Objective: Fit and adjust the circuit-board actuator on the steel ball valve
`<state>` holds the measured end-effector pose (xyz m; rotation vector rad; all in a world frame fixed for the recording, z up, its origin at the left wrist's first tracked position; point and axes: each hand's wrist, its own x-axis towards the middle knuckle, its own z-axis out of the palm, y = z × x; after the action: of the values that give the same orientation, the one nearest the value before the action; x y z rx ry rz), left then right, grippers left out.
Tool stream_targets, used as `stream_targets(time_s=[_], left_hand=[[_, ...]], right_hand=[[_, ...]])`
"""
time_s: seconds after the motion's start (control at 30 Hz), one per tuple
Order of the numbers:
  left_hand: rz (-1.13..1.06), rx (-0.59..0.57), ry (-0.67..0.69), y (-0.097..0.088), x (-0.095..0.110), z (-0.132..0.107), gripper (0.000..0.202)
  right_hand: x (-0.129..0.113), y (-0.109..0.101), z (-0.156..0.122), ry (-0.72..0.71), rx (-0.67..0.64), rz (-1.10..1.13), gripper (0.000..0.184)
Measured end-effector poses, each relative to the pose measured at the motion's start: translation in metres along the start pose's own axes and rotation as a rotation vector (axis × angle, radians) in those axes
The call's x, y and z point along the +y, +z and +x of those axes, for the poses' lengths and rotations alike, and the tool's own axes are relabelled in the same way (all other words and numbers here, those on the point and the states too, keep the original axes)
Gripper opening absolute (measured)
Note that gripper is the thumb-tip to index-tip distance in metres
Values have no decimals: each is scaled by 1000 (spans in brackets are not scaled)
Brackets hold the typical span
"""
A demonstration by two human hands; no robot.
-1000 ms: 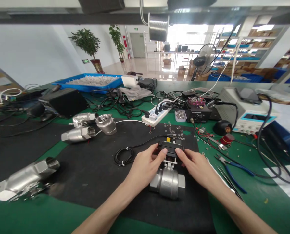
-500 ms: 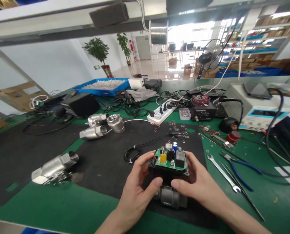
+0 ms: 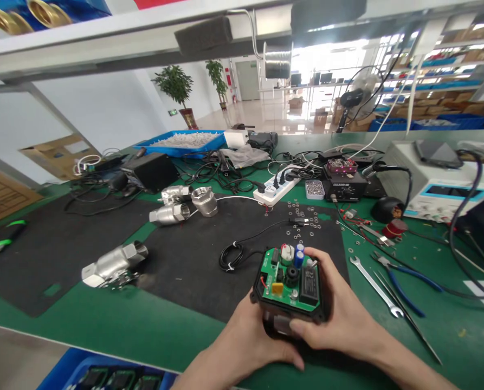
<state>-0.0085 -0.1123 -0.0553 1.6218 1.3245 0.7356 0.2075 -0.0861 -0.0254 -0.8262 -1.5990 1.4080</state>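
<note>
The left hand [image 3: 245, 346] and right hand [image 3: 347, 319] both clamp the black actuator housing [image 3: 259, 297], fingers curled under and around it. Its green circuit board [image 3: 283, 283] faces up between the fingers. The print on the relay [image 3: 309, 285] is unreadable.

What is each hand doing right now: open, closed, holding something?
Left hand: closed on the actuator, near edge.
Right hand: closed on the actuator, right side.

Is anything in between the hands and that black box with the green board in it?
No, nothing visible is in the way. The left hand and the right hand both grip the black box directly, one on each side, with its green board facing up.
</note>
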Motion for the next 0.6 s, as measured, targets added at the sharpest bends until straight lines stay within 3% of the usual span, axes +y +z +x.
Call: stream_targets(time_s=[0.17, 0.3, 0.5, 0.6], left_hand=[[-87, -78, 62, -7, 7, 10, 79], [-13, -120, 125, -6, 12, 36, 64], [131, -89, 252, -3, 27, 85, 84], [132, -108, 234, -3, 26, 98, 80]], right_hand=[[1, 0, -4, -22, -8, -122, 98], [-5, -12, 0, -118, 46, -183, 98], [-6, -37, 15, -136, 163, -104, 94], [3, -41, 20, -78, 155, -87, 94]])
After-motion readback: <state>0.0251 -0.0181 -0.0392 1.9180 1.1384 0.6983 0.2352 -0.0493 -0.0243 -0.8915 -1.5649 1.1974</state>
